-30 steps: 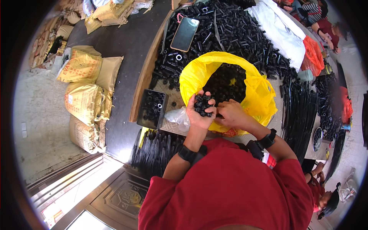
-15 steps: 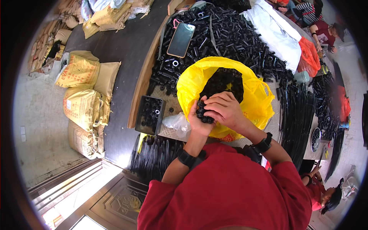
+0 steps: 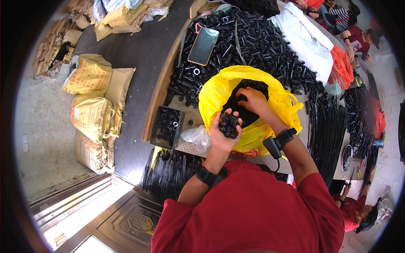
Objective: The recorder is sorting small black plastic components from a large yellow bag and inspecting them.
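My left hand [image 3: 224,138] is palm up at the near left rim of a yellow plastic bag [image 3: 208,97], its fingers curled around a heap of small black ring-like plastic parts [image 3: 228,125]. Inside the bag's mouth, my right hand [image 3: 254,103] reaches down over a dark mass of similar parts [image 3: 236,103]. Its fingers are bent, with thumb and fingers apart; the tips are partly hidden against the black parts, and I see nothing held there.
Black tubular parts [image 3: 257,42] are piled behind the bag, with a phone [image 3: 203,46] on them. A black bin [image 3: 167,127] of small parts and a clear plastic bag [image 3: 196,138] lie left. Bundled black strips [image 3: 325,135] lie right. Other people [image 3: 358,40] work at far right.
My right hand has left the heap in my left palm and moved up and forward into the yellow bag. My left hand has turned more open, showing the black parts in it.
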Motion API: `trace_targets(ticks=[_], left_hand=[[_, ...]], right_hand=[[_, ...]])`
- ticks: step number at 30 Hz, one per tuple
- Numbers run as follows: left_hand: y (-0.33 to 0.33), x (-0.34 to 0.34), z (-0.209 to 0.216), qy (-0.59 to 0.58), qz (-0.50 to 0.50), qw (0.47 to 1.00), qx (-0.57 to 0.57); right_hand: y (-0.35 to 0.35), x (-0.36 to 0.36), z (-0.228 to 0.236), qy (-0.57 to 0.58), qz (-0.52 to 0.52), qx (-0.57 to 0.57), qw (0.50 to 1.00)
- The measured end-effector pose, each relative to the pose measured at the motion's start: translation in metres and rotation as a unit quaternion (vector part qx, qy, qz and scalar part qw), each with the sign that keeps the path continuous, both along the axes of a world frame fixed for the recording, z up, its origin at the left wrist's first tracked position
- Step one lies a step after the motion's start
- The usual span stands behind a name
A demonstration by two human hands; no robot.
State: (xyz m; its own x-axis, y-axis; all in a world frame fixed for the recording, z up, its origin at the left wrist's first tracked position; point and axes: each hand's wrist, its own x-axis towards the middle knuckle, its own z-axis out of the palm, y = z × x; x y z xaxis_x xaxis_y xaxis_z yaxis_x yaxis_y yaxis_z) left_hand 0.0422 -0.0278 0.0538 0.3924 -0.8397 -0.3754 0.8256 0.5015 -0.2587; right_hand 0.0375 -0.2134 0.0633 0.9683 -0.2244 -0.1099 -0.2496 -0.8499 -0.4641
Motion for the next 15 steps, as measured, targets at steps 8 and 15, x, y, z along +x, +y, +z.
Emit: trace_targets(ticks=[8,15], left_hand=[[0.002,-0.002,-0.002,-0.014,-0.021,0.999,-0.035],[0.000,-0.002,0.006,-0.032,-0.019,0.999,-0.033]], right_hand=[[-0.020,0.003,-0.008,0.013,-0.012,0.108,0.994],[-0.028,-0.005,-0.007,-0.064,-0.041,0.223,0.972]])
